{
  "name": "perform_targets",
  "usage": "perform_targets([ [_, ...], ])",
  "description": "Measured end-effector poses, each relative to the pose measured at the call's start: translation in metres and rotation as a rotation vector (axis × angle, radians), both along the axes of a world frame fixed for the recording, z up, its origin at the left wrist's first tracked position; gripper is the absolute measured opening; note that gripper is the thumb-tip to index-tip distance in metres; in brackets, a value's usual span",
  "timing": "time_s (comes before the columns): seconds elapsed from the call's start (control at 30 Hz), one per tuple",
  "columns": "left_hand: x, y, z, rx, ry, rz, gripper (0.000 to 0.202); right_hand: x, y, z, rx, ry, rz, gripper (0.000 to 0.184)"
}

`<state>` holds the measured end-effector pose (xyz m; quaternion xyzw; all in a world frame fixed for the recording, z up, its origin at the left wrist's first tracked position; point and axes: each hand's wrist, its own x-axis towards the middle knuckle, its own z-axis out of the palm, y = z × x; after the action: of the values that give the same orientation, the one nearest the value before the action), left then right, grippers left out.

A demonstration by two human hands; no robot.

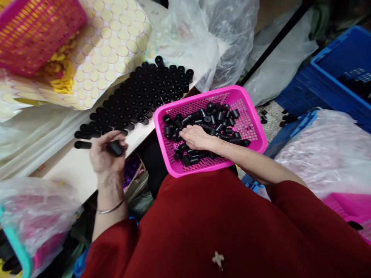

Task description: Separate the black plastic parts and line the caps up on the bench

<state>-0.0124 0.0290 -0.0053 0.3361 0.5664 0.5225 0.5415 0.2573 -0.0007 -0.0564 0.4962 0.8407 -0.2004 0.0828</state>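
My left hand (104, 154) is closed round a black plastic tube (116, 148), held just above the white table (72, 170). Beside it, many black tubes (139, 96) stand packed upright in rows on the table, and one tube (82, 144) lies apart at the near left end. My right hand (195, 137) reaches into a pink mesh basket (249, 127) on my lap, fingers curled down among loose black tubes (216, 117); what they grip is hidden.
A sheet of round pale stickers (116, 38) and a second pink basket (34, 34) lie at the back left. Clear plastic bags (203, 34) crowd the back. A blue crate (339, 77) stands at the right, a bagged bundle (37, 216) at the near left.
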Motion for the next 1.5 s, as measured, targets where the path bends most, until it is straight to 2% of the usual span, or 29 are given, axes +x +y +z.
perform_targets([
  [0.07,0.021,-0.007,-0.001,-0.157,-0.278,-0.018,0.02,0.007,0.0,0.0,-0.004,0.094,-0.08,0.033],
  [0.13,0.039,-0.012,-0.003,-0.214,-0.404,0.013,0.019,0.015,-0.004,0.0,-0.003,0.34,-0.215,0.039],
  [0.3,0.076,-0.023,-0.008,-0.198,-0.531,0.015,0.026,0.012,-0.023,0.007,-0.165,1.352,-0.529,0.034],
  [0.4,0.092,-0.029,-0.01,-0.207,-0.542,-0.102,0.025,-0.004,-0.037,0.015,-0.177,1.647,-0.618,0.035],
  [0.53,0.104,-0.036,-0.017,-0.159,-0.492,-0.289,0.027,-0.016,-0.049,0.023,-0.034,1.664,-0.701,0.039],
  [0.6,0.107,-0.038,-0.022,-0.036,-0.359,-0.278,0.032,-0.015,-0.053,0.023,-0.003,1.66,-0.731,0.039],
  [0.73,0.111,-0.043,-0.033,0.253,0.07,-0.202,0.055,-0.01,-0.056,0.018,0.008,1.647,-0.78,0.039],
  [0.87,0.109,-0.047,-0.042,0.342,0.302,-0.306,0.068,-0.007,-0.059,0.013,-0.003,1.62,-0.788,0.04],
  [0.97,0.108,-0.048,-0.043,0.354,0.413,-0.372,0.075,-0.007,-0.061,0.01,-0.011,1.574,-0.779,0.041],
  [1.13,0.108,-0.045,-0.037,0.319,0.477,-0.423,0.075,-0.005,-0.06,0.008,0.009,1.533,-0.812,0.042],
  [1.2,0.104,-0.04,-0.035,0.315,0.413,-0.382,0.066,0.0,-0.058,0.007,0.04,1.546,-0.868,0.041],
  [1.27,0.097,-0.036,-0.034,0.285,0.306,-0.367,0.049,0.009,-0.056,0.004,0.067,1.575,-0.938,0.041],
  [1.33,0.091,-0.031,-0.033,0.236,0.243,-0.452,0.03,0.02,-0.056,0.0,0.077,1.6,-1.009,0.041],
  [1.37,0.089,-0.03,-0.033,0.225,0.26,-0.534,0.023,0.025,-0.057,-0.002,0.074,1.604,-1.042,0.041],
  [1.43,0.091,-0.028,-0.035,0.261,0.401,-0.751,0.014,0.034,-0.06,-0.006,0.055,1.609,-1.101,0.041],
  [1.5,0.099,-0.029,-0.041,0.333,0.639,-0.957,0.009,0.039,-0.064,-0.009,0.034,1.623,-1.146,0.041],
])
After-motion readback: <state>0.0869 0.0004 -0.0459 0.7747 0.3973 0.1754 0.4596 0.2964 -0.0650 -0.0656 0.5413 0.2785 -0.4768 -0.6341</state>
